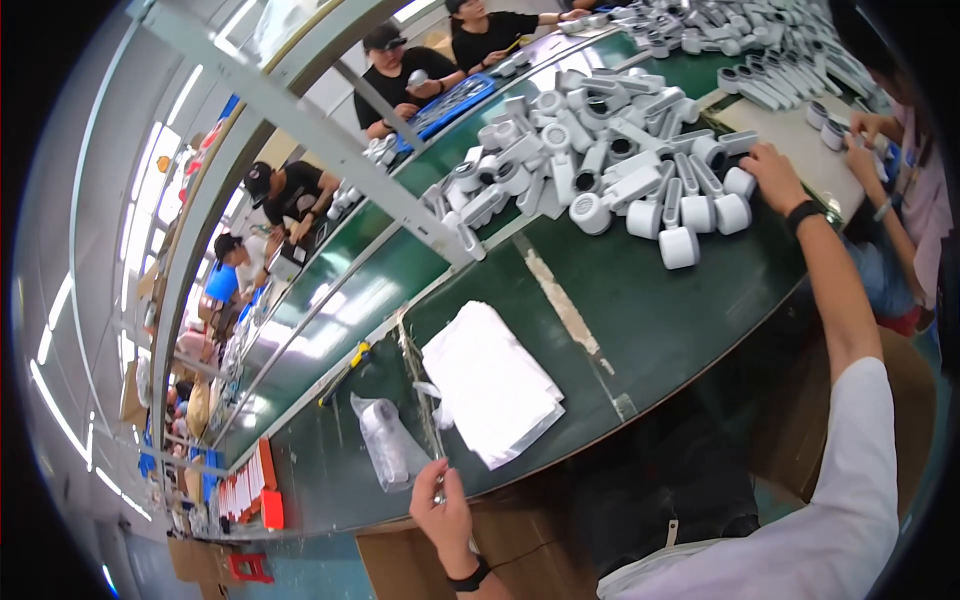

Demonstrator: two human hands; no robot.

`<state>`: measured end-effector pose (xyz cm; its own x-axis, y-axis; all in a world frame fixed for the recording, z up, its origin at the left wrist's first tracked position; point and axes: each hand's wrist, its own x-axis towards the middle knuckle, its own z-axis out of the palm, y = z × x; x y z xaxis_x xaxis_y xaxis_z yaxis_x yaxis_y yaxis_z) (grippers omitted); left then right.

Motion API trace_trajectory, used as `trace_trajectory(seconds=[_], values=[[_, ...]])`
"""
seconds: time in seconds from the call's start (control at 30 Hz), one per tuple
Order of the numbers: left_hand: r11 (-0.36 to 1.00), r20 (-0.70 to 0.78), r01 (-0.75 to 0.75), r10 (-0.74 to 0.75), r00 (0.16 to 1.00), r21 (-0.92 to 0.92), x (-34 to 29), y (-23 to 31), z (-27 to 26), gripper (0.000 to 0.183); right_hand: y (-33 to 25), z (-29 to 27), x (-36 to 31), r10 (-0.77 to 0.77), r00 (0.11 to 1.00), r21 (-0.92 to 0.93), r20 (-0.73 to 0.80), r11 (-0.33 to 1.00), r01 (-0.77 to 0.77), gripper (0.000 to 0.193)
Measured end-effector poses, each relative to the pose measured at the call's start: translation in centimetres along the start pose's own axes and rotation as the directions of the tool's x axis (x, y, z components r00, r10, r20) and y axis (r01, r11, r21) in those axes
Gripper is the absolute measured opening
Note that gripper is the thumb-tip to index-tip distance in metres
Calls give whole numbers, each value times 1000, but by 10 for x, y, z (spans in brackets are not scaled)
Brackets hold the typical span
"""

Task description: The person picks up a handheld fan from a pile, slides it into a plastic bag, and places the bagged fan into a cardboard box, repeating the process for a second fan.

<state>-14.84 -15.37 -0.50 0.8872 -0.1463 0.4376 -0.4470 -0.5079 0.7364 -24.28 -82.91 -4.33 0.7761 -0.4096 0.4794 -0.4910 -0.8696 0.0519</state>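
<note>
Head view: left hand (443,505) near the table's front edge, fingers curled well in around a small shiny thing (439,490) — too small to make out. Right hand (778,178) reaches far forward, fingers bent and partly spread, fingertips at a grey-white part (738,184) on the near right edge of the pile; can't tell if it's gripped.

Pile of grey-white parts (600,140), round heads with handles, spreads left of the right hand and beyond it, on the green tabletop (690,320). White stack of sheets (495,385) lies just ahead of the left hand, slightly right. Clear bag (388,445) with a whitish item inside is just left of that hand; yellow-and-black tool (347,370) farther ahead. Orange-red bin (262,485) well off to its left. Cardboard box (530,550) below, right of the left wrist. Black band on each wrist. Right of the right hand — a co-worker's hands (872,140) at more parts over a pale mat (760,125).
</note>
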Motion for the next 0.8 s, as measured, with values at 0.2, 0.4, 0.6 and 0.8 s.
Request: trace_trajectory(seconds=[0.2, 0.4, 0.6, 0.8], values=[[867, 283, -466, 409, 867, 174, 11, 30, 40, 25, 7, -24, -23, -87, 955, 112, -283, 986, 123, 23], [768, 412, -577, 448, 794, 276, 16, 43, 58, 31, -12, -77, -54, 188, 981, 409, -52, 900, -151, 25], [763, 392, -539, 401, 828, 358, 22, 35, 68, 21, -143, -134, -101, 353, 909, 975, 222, -72, -211, 27], [820, 415, -484, 344, 843, 304, 30, 29, 73, 9, -242, -141, -150, 4, 916, 813, 400, -463, -353, 38]])
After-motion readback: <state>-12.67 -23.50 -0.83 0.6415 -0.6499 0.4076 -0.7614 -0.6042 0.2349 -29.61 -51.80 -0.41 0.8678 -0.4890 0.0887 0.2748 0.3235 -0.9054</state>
